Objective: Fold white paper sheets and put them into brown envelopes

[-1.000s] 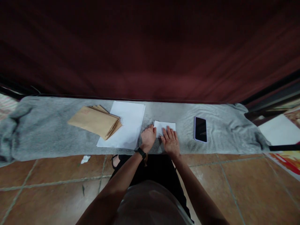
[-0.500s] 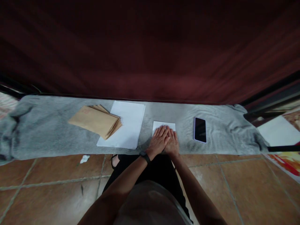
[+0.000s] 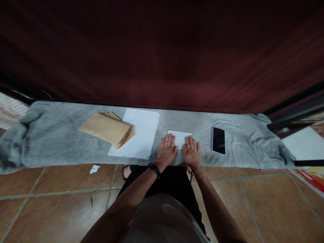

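A small white folded sheet of paper (image 3: 180, 137) lies flat on the grey cloth in front of me. My left hand (image 3: 166, 151), with a black band on the wrist, rests flat on its left side, fingers stretched forward. On the right edge of the paper lies my right hand (image 3: 192, 153), also flat and holding nothing. Between the two hands the middle of the paper shows. Left of my left hand is a stack of larger white paper sheets (image 3: 143, 135), partly covered by several brown envelopes (image 3: 106, 130).
A smartphone (image 3: 218, 140) with a pale purple edge lies right of my right hand. The grey cloth (image 3: 58, 135) covers a narrow bench before a dark red curtain (image 3: 162, 60). A crumpled white scrap (image 3: 94, 168) is on the tiled floor (image 3: 60, 209).
My hands, close together on the paper before, have slid apart toward its left and right edges. More of the paper's middle shows. The whole view has shifted slightly.
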Action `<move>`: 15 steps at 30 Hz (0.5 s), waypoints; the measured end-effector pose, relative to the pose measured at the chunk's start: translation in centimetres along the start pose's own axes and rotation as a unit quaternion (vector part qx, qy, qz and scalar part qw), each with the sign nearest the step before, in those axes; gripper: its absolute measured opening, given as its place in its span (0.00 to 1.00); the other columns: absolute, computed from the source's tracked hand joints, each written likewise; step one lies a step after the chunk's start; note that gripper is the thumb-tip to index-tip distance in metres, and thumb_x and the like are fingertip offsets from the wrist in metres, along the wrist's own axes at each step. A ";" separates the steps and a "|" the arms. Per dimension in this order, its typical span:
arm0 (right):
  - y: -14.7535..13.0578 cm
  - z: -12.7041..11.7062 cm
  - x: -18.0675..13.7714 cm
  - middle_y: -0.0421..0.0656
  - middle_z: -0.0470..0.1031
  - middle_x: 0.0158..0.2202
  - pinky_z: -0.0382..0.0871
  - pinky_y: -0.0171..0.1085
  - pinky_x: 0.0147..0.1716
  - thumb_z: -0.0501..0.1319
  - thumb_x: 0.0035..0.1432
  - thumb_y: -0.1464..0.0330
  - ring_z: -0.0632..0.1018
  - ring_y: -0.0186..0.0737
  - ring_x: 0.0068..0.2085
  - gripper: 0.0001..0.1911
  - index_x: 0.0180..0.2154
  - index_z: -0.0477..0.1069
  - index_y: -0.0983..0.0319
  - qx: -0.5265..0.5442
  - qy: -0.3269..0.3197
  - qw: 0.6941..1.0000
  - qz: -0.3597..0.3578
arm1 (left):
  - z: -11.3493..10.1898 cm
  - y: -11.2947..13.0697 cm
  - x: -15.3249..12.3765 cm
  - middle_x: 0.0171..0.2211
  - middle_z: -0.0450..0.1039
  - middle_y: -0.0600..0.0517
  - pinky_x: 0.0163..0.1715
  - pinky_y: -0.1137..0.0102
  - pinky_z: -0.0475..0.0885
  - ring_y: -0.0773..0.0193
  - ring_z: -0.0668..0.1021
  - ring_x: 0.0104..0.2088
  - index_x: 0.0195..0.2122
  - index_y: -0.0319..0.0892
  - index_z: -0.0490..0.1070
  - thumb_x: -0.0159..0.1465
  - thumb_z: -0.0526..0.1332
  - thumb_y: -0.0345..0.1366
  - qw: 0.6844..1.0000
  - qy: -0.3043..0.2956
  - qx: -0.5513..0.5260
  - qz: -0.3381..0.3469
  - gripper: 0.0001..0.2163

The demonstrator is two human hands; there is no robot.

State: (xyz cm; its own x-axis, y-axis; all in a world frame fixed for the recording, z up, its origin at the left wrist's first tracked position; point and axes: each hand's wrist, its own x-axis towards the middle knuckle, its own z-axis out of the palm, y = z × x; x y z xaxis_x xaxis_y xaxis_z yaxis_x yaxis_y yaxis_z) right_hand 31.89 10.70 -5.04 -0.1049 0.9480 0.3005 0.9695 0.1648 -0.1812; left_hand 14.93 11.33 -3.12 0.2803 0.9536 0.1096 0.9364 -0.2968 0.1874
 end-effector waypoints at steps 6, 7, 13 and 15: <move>2.1 -0.9 -0.3 0.55 0.57 0.70 0.50 0.57 0.66 0.42 0.73 0.65 0.61 0.56 0.69 0.28 0.69 0.56 0.67 -0.017 -0.007 0.999 0.031 | -0.3 0.5 0.1 0.72 0.45 0.38 0.70 0.49 0.46 0.50 0.50 0.72 0.71 0.35 0.47 0.73 0.48 0.41 1.000 0.003 0.009 -0.011 0.29; 2.1 -1.1 -0.2 0.56 0.56 0.70 0.51 0.57 0.66 0.42 0.72 0.65 0.60 0.56 0.69 0.28 0.68 0.56 0.69 -0.014 -0.003 0.999 0.038 | -0.3 0.5 0.2 0.72 0.45 0.38 0.70 0.49 0.45 0.50 0.50 0.72 0.71 0.35 0.48 0.72 0.49 0.41 1.000 0.001 0.009 -0.012 0.29; -0.9 -1.6 2.0 0.53 0.52 0.72 0.53 0.51 0.67 0.43 0.73 0.63 0.54 0.49 0.71 0.29 0.70 0.53 0.67 0.065 -0.026 0.997 -0.031 | -0.5 0.9 0.5 0.72 0.47 0.36 0.70 0.48 0.44 0.48 0.50 0.72 0.71 0.32 0.49 0.72 0.48 0.39 0.999 -0.031 0.021 -0.016 0.29; -2.1 -1.2 2.7 0.50 0.53 0.72 0.52 0.49 0.68 0.42 0.73 0.63 0.55 0.46 0.71 0.28 0.68 0.56 0.65 0.084 -0.060 0.992 -0.078 | -0.5 1.0 0.6 0.72 0.47 0.36 0.70 0.48 0.43 0.48 0.49 0.72 0.71 0.31 0.49 0.71 0.48 0.37 0.999 -0.040 0.027 -0.012 0.29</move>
State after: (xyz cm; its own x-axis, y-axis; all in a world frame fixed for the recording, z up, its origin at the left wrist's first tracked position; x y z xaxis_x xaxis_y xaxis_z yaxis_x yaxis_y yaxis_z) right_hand 29.88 12.60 -2.70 -0.2855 0.9314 0.2257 0.8903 0.3449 -0.2974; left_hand 15.87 11.56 -2.35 0.2711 0.9622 0.0267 0.9527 -0.2722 0.1349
